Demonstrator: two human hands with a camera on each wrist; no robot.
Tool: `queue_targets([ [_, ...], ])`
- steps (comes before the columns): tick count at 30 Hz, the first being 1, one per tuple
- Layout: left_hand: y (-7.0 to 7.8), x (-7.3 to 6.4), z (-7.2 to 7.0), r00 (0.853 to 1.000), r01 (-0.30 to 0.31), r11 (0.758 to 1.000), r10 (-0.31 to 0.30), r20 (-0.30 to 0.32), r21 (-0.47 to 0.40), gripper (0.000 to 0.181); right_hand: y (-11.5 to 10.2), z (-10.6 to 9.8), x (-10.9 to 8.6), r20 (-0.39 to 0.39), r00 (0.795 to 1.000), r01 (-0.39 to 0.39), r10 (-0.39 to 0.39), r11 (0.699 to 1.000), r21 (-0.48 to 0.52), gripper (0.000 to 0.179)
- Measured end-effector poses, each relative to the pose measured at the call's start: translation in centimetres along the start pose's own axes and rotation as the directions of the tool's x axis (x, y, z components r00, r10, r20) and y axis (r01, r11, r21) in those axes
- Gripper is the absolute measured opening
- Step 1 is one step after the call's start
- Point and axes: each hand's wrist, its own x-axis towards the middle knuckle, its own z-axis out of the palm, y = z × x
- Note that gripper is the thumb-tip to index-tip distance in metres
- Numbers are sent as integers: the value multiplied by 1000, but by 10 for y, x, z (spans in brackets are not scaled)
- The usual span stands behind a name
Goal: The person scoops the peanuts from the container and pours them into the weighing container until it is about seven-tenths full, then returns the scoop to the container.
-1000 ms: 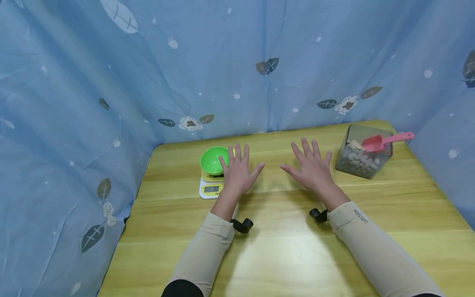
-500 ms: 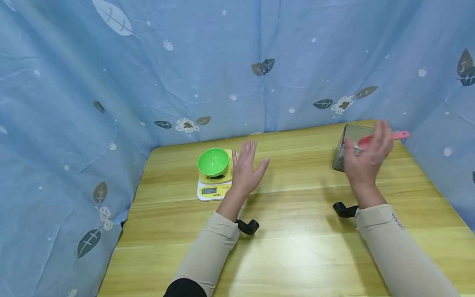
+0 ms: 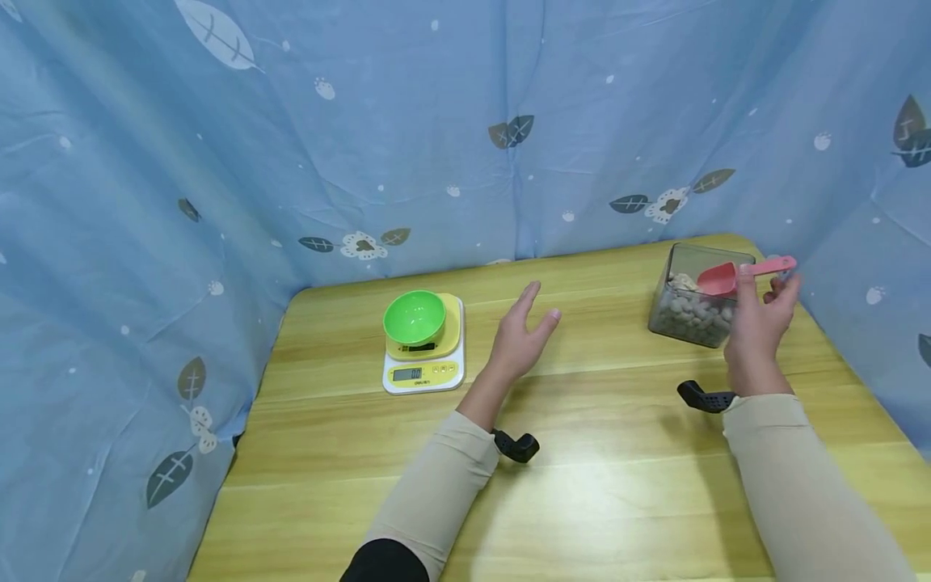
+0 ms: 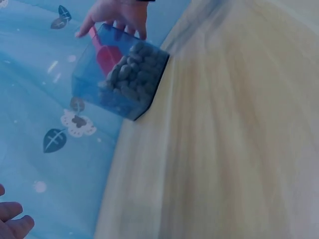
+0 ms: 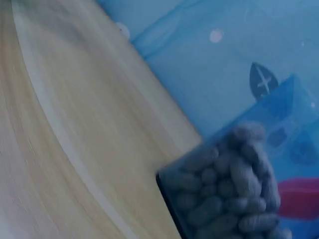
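My right hand (image 3: 760, 331) hovers at the near right corner of a clear grey square container (image 3: 687, 314), its thumb and fingers apart on either side of the pink scoop's handle. Whether they touch it cannot be told. The scoop (image 3: 718, 279) leans in the container over pale, lumpy pieces (image 5: 229, 184) shaped like peanuts in their shells. Over the middle of the table, my left hand (image 3: 518, 339) is held up with straight fingers and nothing in it. To its left, a green bowl (image 3: 414, 318) sits on a yellow and white kitchen scale (image 3: 424, 373) with a lit display.
The wooden table (image 3: 582, 501) runs back to a blue curtain (image 3: 465, 121) with leaf prints, which also hangs at both sides. Black wrist mounts (image 3: 516, 446) stick out from both forearms.
My right hand has moved right, from above the table to the scoop's handle. My left hand has shifted right, away from the scale. The bowl, scale and container look unmoved.
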Motion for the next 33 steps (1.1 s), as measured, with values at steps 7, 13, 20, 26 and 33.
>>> queue_targets([
  [7, 0, 0, 15, 998, 65, 997, -63, 28, -46, 66, 8, -15, 20, 305, 952, -68, 34, 993, 100, 61],
  [13, 0, -1, 20, 997, 65, 997, -62, 52, -41, 66, 8, -20, 27, 457, 888, -56, 46, 998, 9, 80],
  [20, 0, -3, 22, 997, 43, 997, -39, 70, -58, 65, 13, 0, 13, 544, 835, -92, 85, 996, -14, 78],
  [26, 2, -3, 17, 997, 30, 997, -24, 77, -71, 64, 29, 33, -12, 616, 785, -61, 64, 998, -25, 78],
  [33, 4, -3, 11, 999, 14, 998, -10, 48, -67, 66, 40, 67, -38, 647, 753, -82, 117, 993, -85, 75],
])
